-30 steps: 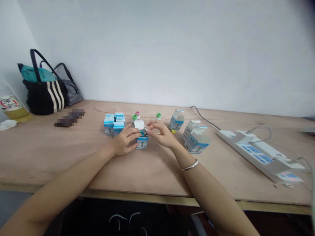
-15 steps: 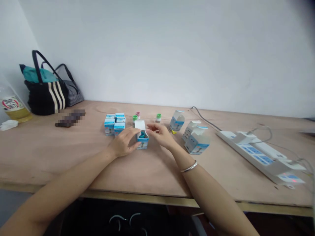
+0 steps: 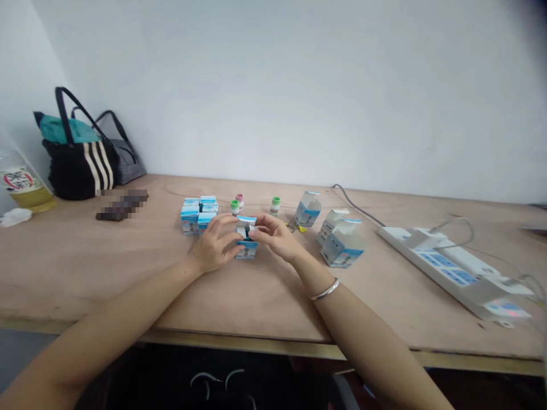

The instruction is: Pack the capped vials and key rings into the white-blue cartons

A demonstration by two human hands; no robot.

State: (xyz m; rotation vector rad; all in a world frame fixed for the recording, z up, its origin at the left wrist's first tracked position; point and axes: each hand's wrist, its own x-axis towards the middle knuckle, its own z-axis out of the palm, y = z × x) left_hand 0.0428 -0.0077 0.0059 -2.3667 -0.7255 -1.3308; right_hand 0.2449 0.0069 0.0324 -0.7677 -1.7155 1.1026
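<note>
Head view: two bare hands meet over a plywood counter [image 3: 85, 267], seen from above.
Carton: a small blue-and-white card carton [image 3: 247, 250] stands upright on the counter between the hands, just right of a cluster of matching cartons [image 3: 199, 217].
Handling: it looks light and thin-walled, so it would dent if squeezed. The flat side walls seem the best hold, rather than the top flap [image 3: 247, 218].
Left hand [image 3: 216, 242]: the grip is curled and closed against the carton's left side.
Right hand [image 3: 276, 236]: the grip is a closed fingertip pinch at the carton's upper right.
Nearby: green-capped vials [image 3: 235, 206] and a pink-capped vial [image 3: 239, 200] stand beyond the hands.
Right: clear-topped cartons [image 3: 342, 245] and a white power strip [image 3: 444, 267].
Far left: a striped black tote bag [image 3: 77, 171].
</note>
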